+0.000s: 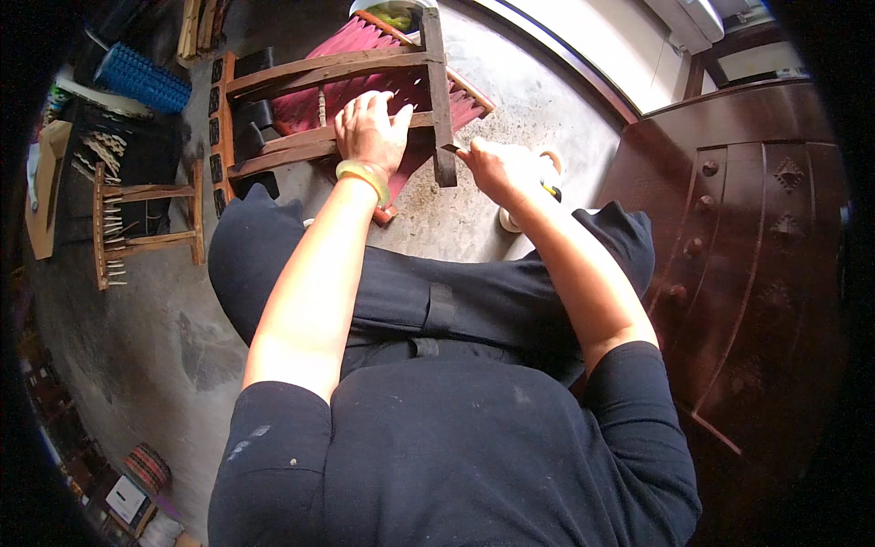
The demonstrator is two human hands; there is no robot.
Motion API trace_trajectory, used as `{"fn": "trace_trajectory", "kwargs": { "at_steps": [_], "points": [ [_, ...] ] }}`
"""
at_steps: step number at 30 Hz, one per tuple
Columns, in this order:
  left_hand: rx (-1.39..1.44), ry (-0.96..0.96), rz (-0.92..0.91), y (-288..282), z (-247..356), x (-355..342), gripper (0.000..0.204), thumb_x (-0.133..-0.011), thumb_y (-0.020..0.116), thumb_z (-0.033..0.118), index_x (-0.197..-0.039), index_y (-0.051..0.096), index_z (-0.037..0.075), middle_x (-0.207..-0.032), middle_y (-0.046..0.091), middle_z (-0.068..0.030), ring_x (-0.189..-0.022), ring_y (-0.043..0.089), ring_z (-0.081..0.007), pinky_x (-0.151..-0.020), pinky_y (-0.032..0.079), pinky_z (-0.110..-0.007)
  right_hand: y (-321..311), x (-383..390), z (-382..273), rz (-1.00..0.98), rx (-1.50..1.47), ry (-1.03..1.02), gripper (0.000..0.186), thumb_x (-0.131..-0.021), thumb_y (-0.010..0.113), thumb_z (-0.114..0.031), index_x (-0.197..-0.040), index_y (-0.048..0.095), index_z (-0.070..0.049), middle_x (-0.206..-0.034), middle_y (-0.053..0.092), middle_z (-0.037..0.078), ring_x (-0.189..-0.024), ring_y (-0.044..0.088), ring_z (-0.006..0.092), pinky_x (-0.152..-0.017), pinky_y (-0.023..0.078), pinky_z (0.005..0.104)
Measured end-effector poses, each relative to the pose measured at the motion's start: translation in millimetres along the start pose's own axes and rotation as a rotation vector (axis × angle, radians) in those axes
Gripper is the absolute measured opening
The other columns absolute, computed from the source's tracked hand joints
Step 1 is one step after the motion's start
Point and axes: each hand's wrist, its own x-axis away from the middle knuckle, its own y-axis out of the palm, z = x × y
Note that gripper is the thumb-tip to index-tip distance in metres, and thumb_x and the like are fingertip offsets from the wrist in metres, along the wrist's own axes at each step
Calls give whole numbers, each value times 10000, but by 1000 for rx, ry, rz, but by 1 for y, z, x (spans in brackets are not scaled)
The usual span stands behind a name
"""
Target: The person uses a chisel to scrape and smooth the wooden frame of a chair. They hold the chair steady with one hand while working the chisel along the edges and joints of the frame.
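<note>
A dark wooden frame (333,64) with slatted rails lies before me, over a pink-strapped piece (301,105). My left hand (369,141), with a pale bangle at the wrist, grips the nearer rail, fingers curled over it. My right hand (488,169) is closed on a thin dark flat tool (451,148), whose tip touches or nearly touches the upright end bar (440,109). Most of the tool is hidden by my fingers.
Dark carved wooden panels (738,273) stand at the right. A small wooden frame (146,193) and a blue roller (141,77) are at the left. A bucket (392,14) sits behind the frame. A striped basket (146,469) lies at the lower left.
</note>
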Motion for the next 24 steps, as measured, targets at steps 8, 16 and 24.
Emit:
{"fn": "trace_trajectory", "kwargs": {
  "at_steps": [8,16,24],
  "points": [
    [-189,37,-299,28,-14,-24,399,-915,510,470,-966,638,95,-978,664,-134,-964,614,-335,-873,449,-457,13,-30,17,-23,-96,14,448,-954,466,-422,-775,653,-56,-711,659,188,-680,668,354,-622,526,463],
    [-225,-6,-514,39,-11,-36,315,-948,388,348,-921,590,108,-895,677,-172,-871,649,-374,-782,505,-489,20,-42,24,-63,-119,14,421,-953,478,-402,-783,650,-57,-724,658,182,-710,665,358,-660,525,458],
    [-238,-53,-516,40,-8,-35,322,-948,391,373,-923,592,123,-832,680,-181,-811,656,-392,-743,513,-501,16,-38,18,-91,-81,-28,378,-963,470,-394,-844,634,-76,-684,647,178,-651,656,369,-594,516,474]
  ]
}}
